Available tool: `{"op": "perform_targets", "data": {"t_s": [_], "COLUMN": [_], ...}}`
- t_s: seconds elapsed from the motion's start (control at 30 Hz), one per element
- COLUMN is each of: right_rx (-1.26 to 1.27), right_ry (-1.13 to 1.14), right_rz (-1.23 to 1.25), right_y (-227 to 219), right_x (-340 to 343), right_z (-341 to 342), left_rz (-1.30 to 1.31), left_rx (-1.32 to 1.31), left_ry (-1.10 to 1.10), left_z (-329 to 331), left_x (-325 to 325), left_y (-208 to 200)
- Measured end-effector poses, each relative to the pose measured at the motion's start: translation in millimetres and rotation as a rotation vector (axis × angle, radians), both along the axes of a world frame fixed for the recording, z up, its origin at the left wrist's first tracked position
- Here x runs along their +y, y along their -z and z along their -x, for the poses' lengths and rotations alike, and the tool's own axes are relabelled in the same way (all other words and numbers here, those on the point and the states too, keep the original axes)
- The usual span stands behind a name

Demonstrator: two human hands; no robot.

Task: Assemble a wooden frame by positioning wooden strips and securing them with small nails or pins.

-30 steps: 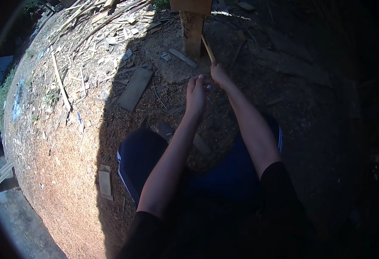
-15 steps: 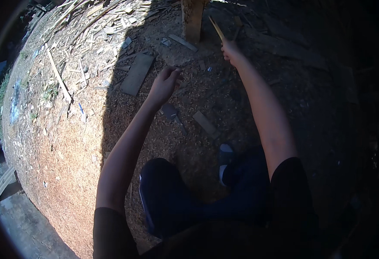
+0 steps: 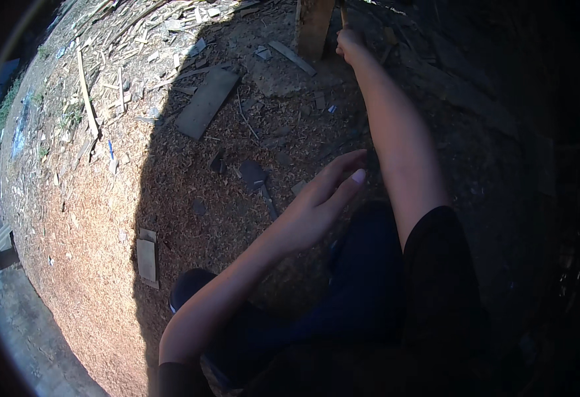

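Note:
My right hand (image 3: 351, 46) reaches out far ahead, closed round a narrow wooden stick (image 3: 344, 18). The stick points away from me beside an upright wooden post (image 3: 312, 33), and its far end runs into the dark at the top edge. Nearer to my body, my left hand (image 3: 313, 208) hangs over the ground with nothing in it. Its fingers are stretched out and the thumb stands apart from them. Below that hand the ground is covered in wood shavings, and a flat dark scrap (image 3: 253, 173) lies to its left.
A wide flat board (image 3: 208, 100) and a narrow strip (image 3: 292, 57) lie near the post. Small boards (image 3: 146, 260) rest along the shadow's edge at left. Long slats (image 3: 85, 86) and many wood scraps are strewn over the sunlit far left. Deep shadow covers the right side.
My left hand has come back and to the right, toward my body, its fingers straightening. My right hand has moved farther forward with the stick. My view has shifted slightly.

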State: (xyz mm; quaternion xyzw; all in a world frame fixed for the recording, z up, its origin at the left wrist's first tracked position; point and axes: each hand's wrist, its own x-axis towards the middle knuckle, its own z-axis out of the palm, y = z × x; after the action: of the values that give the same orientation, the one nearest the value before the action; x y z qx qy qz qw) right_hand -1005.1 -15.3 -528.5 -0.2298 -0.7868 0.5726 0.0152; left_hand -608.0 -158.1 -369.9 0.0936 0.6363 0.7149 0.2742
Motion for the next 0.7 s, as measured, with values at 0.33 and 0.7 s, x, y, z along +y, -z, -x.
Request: {"op": "perform_targets", "data": {"t_s": [0.33,0.7], "right_rx": [0.052,0.223], "right_ry": [-0.204,-0.261], "right_rz": [-0.199,-0.644], "right_y": [-24.5,-6.4], "right_x": [-20.4,15.7], "right_z": [-16.1,7.4], "left_rz": [0.055,0.025], "left_rx": [-0.111,-0.278], "left_ry": [-0.344,-0.419], "left_z": [89.9,131.8], "left_x": [55.3,88.7], "left_y": [32.7,45.2]}}
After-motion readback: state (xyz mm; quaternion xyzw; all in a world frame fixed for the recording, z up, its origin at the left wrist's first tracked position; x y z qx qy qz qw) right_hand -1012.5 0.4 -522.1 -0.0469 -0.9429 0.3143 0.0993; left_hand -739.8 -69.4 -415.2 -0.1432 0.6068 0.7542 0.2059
